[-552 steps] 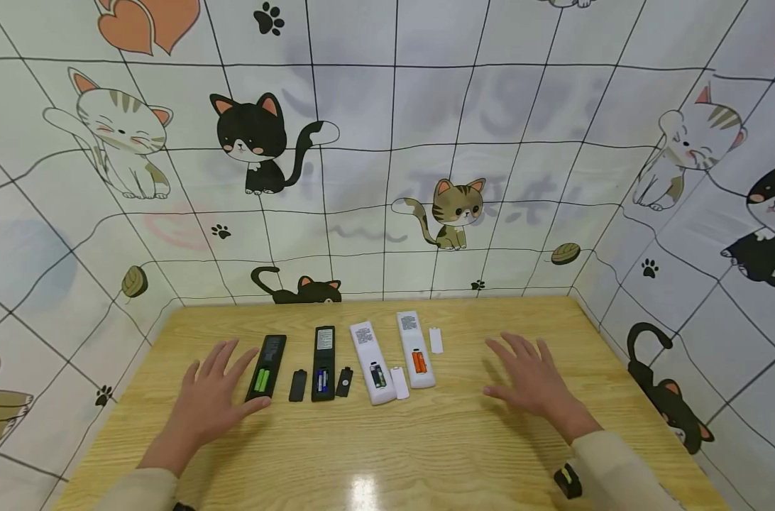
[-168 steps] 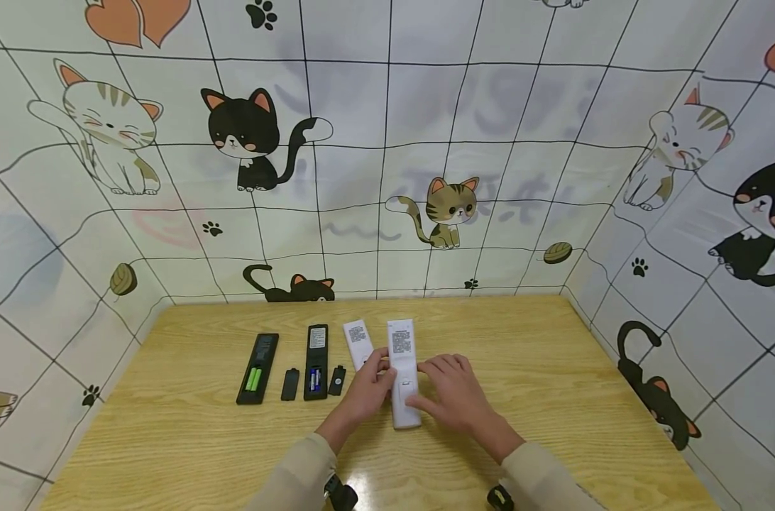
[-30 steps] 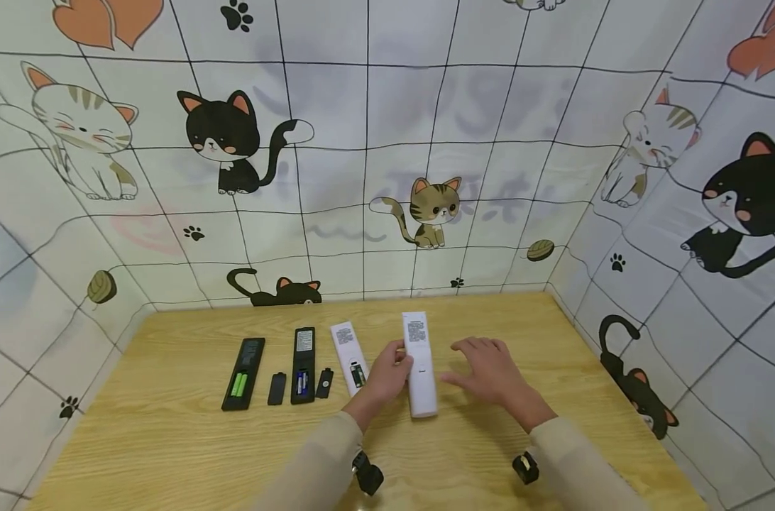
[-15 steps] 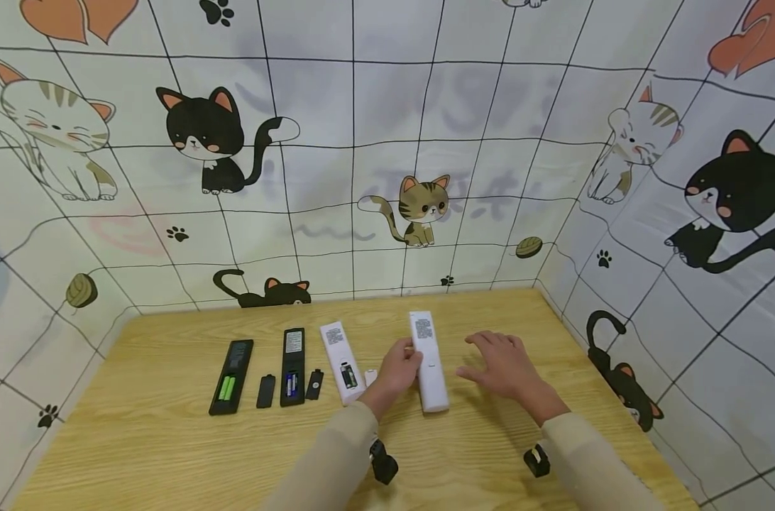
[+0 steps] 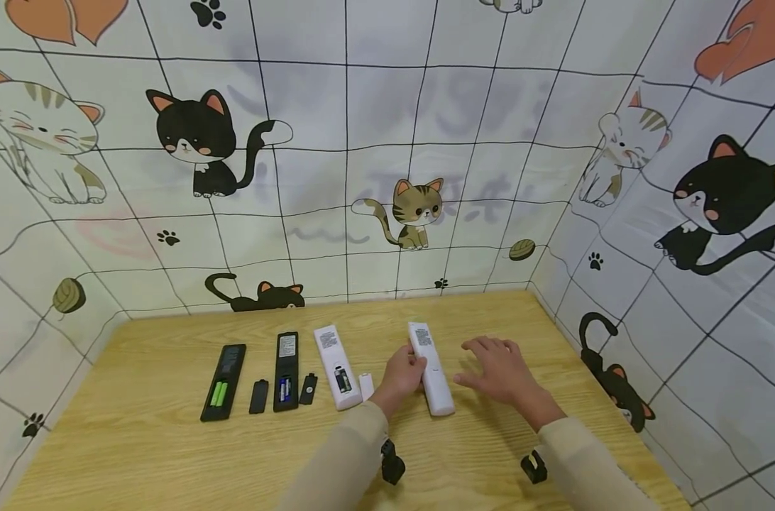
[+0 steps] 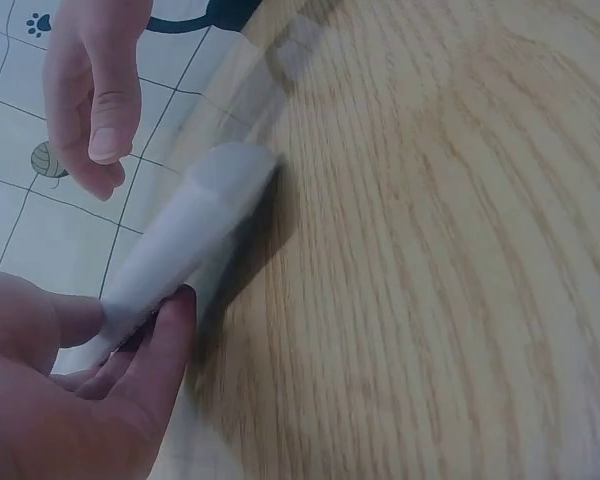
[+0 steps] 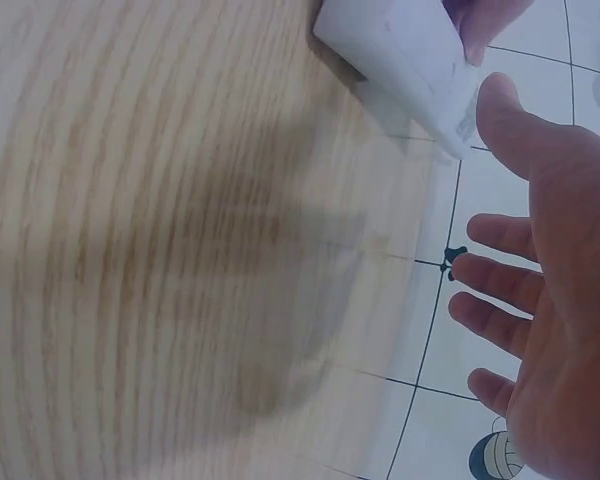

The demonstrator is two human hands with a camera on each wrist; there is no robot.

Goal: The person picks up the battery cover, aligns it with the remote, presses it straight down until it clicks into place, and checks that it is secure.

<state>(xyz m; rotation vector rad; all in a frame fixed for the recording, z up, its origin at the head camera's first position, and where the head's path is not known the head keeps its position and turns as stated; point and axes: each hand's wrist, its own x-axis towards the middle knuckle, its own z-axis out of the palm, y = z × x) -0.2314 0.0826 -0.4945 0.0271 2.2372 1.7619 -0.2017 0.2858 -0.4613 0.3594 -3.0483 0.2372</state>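
My left hand [image 5: 400, 376] grips a white remote control [image 5: 435, 380] by its left side, thumb on top and fingers beneath in the left wrist view. The remote lies back side up with its battery compartment covered; a shadow under it in the left wrist view suggests it is held off the table. To the right, my right hand [image 5: 502, 372] hovers with fingers spread, touching nothing. Left of my left hand lies another white remote [image 5: 328, 348] with its compartment uncovered and batteries showing. Its loose white cover [image 5: 365, 385] sits beside it, partly hidden by the hand.
Further left on the wooden table [image 5: 170, 454] lie a black remote [image 5: 233, 358] with green batteries and a black remote [image 5: 287, 362] with blue ones. Beside them are a black cover [image 5: 258, 396] and a smaller black cover [image 5: 308, 389]. Cat-print cloth [image 5: 323, 177] encloses the table.
The rightmost white remote's orange batteries, visible 18 seconds ago, are now under its cover. Over the last second my left hand has carried it right, away from the other white remote; my right hand shifted right too.
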